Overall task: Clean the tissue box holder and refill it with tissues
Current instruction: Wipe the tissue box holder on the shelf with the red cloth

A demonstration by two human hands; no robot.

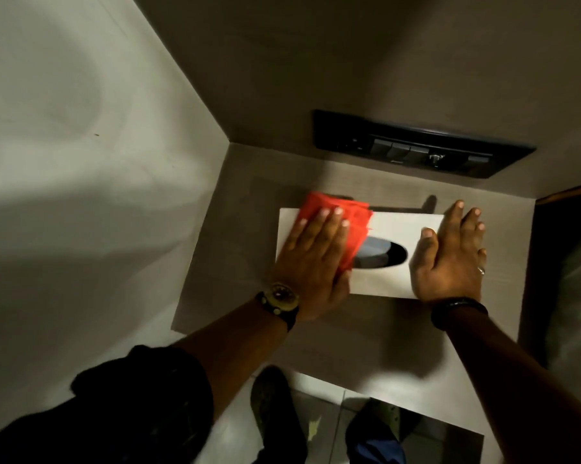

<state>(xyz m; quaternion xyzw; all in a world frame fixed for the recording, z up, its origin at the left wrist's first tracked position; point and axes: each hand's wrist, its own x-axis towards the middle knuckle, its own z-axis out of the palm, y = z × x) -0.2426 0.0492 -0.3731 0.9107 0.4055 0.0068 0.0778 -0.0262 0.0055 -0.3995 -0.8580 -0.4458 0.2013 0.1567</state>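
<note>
Wiping holder on shelf w/ cloth under flat L hand, flat R hand steadying; could skid or snag slot if pressed unevenly.

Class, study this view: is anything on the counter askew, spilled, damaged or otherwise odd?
Nothing stands out. The tissue box holder lies flat on the counter, the left hand presses a red cloth on its top, and the right hand rests flat on its other end. No tissue shows in the oval opening.
</note>
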